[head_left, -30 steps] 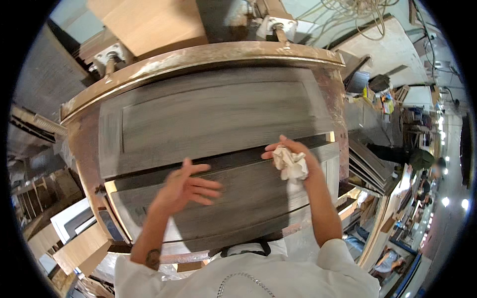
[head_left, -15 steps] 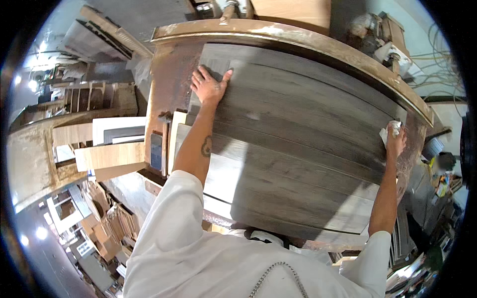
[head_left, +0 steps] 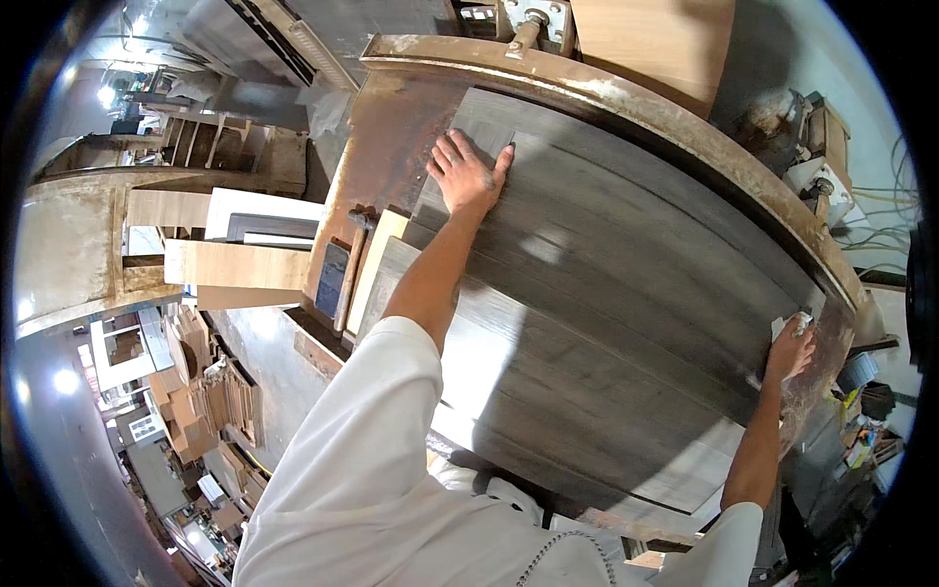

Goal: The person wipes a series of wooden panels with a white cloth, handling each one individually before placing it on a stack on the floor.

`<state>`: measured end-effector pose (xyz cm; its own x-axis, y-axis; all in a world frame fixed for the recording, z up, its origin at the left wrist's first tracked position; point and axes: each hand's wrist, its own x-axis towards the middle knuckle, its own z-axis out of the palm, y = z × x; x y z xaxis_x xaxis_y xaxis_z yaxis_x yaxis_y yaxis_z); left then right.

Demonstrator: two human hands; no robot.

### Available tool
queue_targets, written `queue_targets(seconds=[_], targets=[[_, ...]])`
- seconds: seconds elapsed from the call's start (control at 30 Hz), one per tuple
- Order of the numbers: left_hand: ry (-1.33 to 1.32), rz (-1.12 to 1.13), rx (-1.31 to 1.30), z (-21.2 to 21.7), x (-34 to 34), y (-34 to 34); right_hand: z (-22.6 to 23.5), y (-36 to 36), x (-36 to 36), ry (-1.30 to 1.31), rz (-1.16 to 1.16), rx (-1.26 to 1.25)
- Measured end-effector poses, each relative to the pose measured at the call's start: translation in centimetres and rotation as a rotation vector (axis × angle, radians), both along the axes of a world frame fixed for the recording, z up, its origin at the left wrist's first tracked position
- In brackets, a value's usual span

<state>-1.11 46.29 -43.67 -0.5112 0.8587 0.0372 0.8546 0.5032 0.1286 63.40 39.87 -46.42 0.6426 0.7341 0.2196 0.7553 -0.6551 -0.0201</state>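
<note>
A wide dark grey wood-grain panel [head_left: 606, 264] with long parallel grooves lies flat before me, a bright patch of light on its near left part. My left hand [head_left: 469, 174] rests on its far left edge, fingers spread and nothing held. At the far right end, my right hand [head_left: 791, 350] is closed round a crumpled white cloth or wad of paper [head_left: 802, 323], pressed near the panel's right edge. Some of the wad is hidden by my fingers.
A worn rusty bench [head_left: 381, 147] bears the panel, with a raised rail [head_left: 626, 83] along its far side. Left of the panel lie a hammer [head_left: 354, 269], a dark phone-like slab [head_left: 332, 278] and a pale wood strip [head_left: 380, 256]. Boards [head_left: 240, 264] jut out further left.
My view has turned, so the bench and panel appear tilted and shifted right. My right hand with the white wad is slightly nearer the panel's right edge; my left hand stays put.
</note>
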Motion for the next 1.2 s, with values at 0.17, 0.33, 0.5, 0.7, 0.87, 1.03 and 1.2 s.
queue_targets(seconds=[0.17,0.33,0.5,0.7,0.87,1.03,1.2], targets=[[-0.008,0.006,0.006,0.0,0.2,0.0,1.0,0.3,-0.3,0.006,0.019,-0.008],[-0.005,0.014,0.024,0.0,0.3,0.0,0.8,0.5,0.0,-0.011,0.004,-0.034],[0.005,0.022,0.018,-0.1,-0.3,-0.3,0.6,0.5,-0.7,-0.001,-0.01,-0.032],[-0.009,0.016,-0.019,0.9,1.7,0.8,-0.9,-1.1,3.2,-0.104,0.029,-0.139],[0.046,-0.029,-0.093,1.2,0.6,-0.4,1.2,1.0,-1.1,-0.235,-0.079,-0.224],[0.112,0.001,0.007,-1.7,-0.6,0.5,2.8,0.6,-2.0,0.006,0.013,0.048],[0.121,0.0,-0.005,-1.6,0.4,0.6,2.2,-0.1,-1.6,0.005,0.01,0.059]])
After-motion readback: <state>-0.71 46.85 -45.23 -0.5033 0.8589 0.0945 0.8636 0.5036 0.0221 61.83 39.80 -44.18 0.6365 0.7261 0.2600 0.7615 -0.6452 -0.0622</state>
